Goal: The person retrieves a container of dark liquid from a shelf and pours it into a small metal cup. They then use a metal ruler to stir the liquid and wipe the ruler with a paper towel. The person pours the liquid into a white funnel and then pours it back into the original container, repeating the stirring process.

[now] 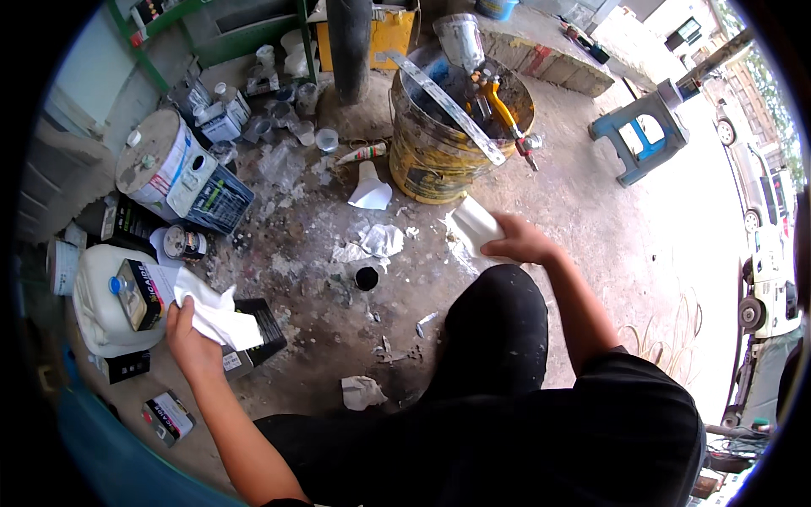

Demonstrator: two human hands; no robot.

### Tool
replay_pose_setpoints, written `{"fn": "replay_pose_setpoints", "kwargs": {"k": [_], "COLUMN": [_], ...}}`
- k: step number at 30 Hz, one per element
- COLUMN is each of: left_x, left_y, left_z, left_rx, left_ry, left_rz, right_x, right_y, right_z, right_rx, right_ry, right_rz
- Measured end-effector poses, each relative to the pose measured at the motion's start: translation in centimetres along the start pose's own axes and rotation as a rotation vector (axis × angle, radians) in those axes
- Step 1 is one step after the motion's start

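At the left, my left hand (193,340) is closed on a crumpled white sheet (218,319), paper or cloth, which hangs over a dark box (262,331). My right hand (522,240) is in front of the yellow bucket and grips a smooth white piece (475,223), like a paper cup or a rolled sheet; its exact kind I cannot make out. Between my hands, a small black-mouthed cup (367,279) stands on the floor near crumpled white paper (382,240). A white paper cone (370,188) sits farther off.
The paint-stained yellow bucket (429,173) carries a metal strip (448,107), a silver spray-gun cup (460,42) and a yellow-handled tool (503,106). Paint pails (150,160), a white jug (101,317) and boxes crowd the left. A blue step stool (638,131) stands at the right, beyond a dark post (350,51).
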State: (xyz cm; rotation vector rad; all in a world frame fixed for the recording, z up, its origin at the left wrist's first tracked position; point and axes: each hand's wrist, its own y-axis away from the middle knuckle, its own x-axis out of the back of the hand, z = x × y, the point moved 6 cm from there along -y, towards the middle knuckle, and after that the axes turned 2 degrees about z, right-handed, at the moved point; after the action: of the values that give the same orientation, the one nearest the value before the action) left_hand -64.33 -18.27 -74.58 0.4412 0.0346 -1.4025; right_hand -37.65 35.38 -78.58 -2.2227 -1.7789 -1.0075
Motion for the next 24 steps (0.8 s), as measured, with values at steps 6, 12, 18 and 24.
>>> {"fn": "replay_pose_setpoints", "kwargs": {"k": [6, 12, 18, 24], "left_x": [0.0, -3.3, -6.6, -4.8], "left_y": [-0.3, 2.7, 2.8, 2.1], "left_z": [-3.7, -0.4, -1.7, -3.1], "left_rx": [-0.347, -0.572, -0.458, -0.117], "left_ry": [-0.862, -1.07, -0.946, -0.595], "left_rz": [-0.158, -0.102, -0.414, -0.396], "right_x": [-4.7, 1.6, 6.7, 6.7], "right_y": [-0.5, -3.6, -11.9, -14.7], "right_z": [23.0, -7.6, -12.1, -11.2], "right_rx": [-0.526, 0.068, 0.048, 0.037], "right_ry": [0.473, 0.257, 0.755, 0.681], "right_rz": [0.082, 0.356, 0.523, 0.354]}}
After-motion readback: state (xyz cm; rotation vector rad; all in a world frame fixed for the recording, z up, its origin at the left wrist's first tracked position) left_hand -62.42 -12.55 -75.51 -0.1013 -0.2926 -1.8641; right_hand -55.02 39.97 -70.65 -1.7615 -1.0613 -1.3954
